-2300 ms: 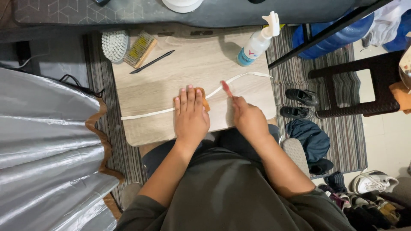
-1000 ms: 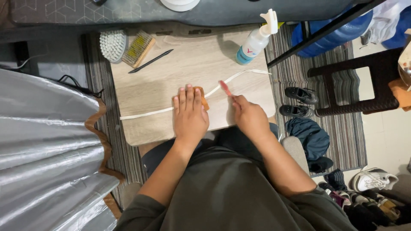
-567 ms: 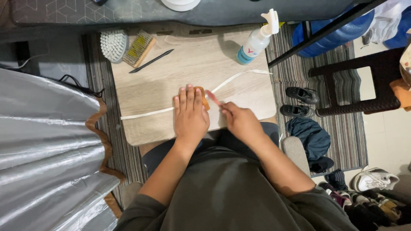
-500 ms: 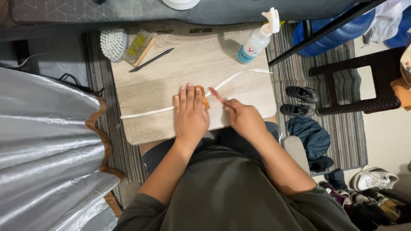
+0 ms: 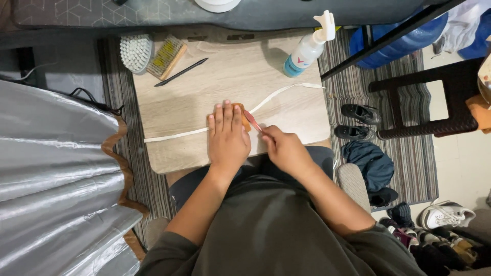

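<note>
My left hand [image 5: 228, 137] lies flat, fingers together, pressing an orange-brown block [image 5: 242, 113] onto a long white lace [image 5: 174, 135] that runs across a light wooden board [image 5: 230, 76]. My right hand [image 5: 284, 149] grips a thin red-pink tool [image 5: 252, 121], its tip touching the block's right edge beside my left fingers. The part of the lace under my left hand is hidden.
At the board's far edge lie a white bristle brush [image 5: 135, 51], a wooden brush [image 5: 168, 55], a black stick [image 5: 181, 72] and a spray bottle [image 5: 309, 47]. Silver fabric [image 5: 51, 179] fills the left. A dark stool [image 5: 424, 102], small black shoes [image 5: 358, 121] and clothes lie on the striped rug at right.
My right hand has drawn the red-pink tool from out over the lace leftward, up against the block by my left hand. My left hand has stayed in place.
</note>
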